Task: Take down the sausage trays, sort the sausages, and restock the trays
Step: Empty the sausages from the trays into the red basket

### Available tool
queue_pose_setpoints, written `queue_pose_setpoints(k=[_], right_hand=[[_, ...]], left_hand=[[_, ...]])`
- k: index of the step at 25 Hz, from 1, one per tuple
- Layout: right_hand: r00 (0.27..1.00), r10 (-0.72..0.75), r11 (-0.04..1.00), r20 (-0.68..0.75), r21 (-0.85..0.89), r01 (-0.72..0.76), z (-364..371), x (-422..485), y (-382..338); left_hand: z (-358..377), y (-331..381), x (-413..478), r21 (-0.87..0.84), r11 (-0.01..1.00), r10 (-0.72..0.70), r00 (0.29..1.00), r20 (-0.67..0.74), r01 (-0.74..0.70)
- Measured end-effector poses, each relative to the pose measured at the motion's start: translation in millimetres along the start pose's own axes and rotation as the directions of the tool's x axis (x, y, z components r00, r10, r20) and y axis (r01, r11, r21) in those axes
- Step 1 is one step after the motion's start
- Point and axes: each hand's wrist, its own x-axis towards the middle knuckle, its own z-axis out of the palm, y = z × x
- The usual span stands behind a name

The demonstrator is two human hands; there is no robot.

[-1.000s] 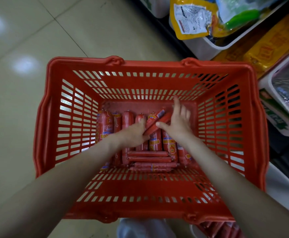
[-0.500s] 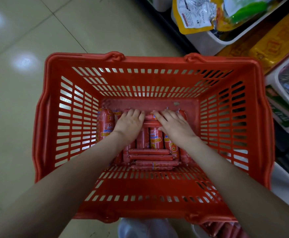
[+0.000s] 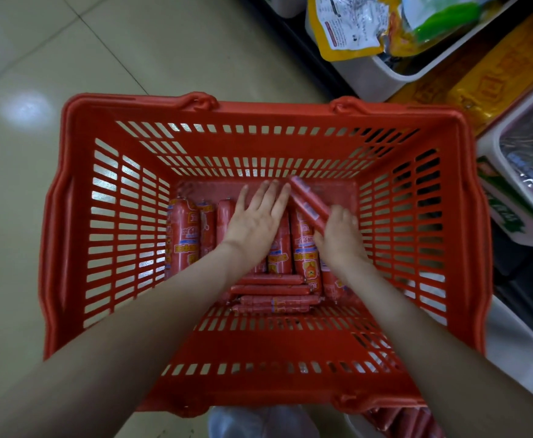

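Here, a red basket point(image 3: 72, 235) is holding wrapped sausages point(image 3: 183, 238) across its bottom. Inside it, the left hand point(image 3: 255, 226) is pressing flat, fingers straight, on the row; the right hand point(image 3: 339, 238) is gripping one thin sausage point(image 3: 306, 200), which is tilting toward the basket's far wall. Their yellow-and-blue labels are showing too blurred to read.

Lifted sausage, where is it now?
Head view: lifted sausage, right of centre in the basket, tilted in the right hand over the sausage row, beside the left hand.
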Motion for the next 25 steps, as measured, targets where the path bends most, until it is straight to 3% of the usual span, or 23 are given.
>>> queue_pose_setpoints(k=[3, 8, 13, 16, 18, 20, 23, 25], right_hand=[[0.960, 0.281, 0.947, 0.008, 0.156, -0.279, 5, -2, 4], [0.955, 0.294, 0.948, 0.019, 0.120, -0.295, 17, -8, -3], [0.849, 0.509, 0.829, 0.142, 0.185, -0.528, 12, -7, -3], [0.916, 0.384, 0.915, 0.119, 0.081, -0.394, 9, -8, 2], [0.945, 0.293, 0.945, 0.144, 0.109, -0.309, 11, -11, 9], [0.943, 0.278, 0.910, 0.182, 0.264, -0.320, 9, -10, 12], [0.928, 0.324, 0.752, 0.181, 0.546, -0.369, 4, -4, 7], [0.955, 0.251, 0.780, 0.161, 0.550, -0.298, 7, -11, -2]], left_hand=[[7, 7, 1, -0.091, 0.996, -0.016, 0.997, 0.074, 0.022], [15, 10, -6, -0.162, 0.986, -0.024, 0.993, 0.118, 0.044], [22, 11, -5, -0.171, 0.983, -0.036, 0.983, 0.180, 0.067], [26, 13, -2, -0.177, 0.983, -0.023, 0.985, 0.172, 0.054], [30, 15, -2, -0.168, 0.985, -0.013, 0.985, 0.173, 0.043], [34, 15, -3, -0.154, 0.987, -0.006, 0.983, 0.185, 0.035], [36, 12, -4, -0.174, 0.984, 0.004, 0.982, 0.189, 0.029], [37, 11, -7, -0.212, 0.977, -0.004, 0.986, 0.165, 0.039]])
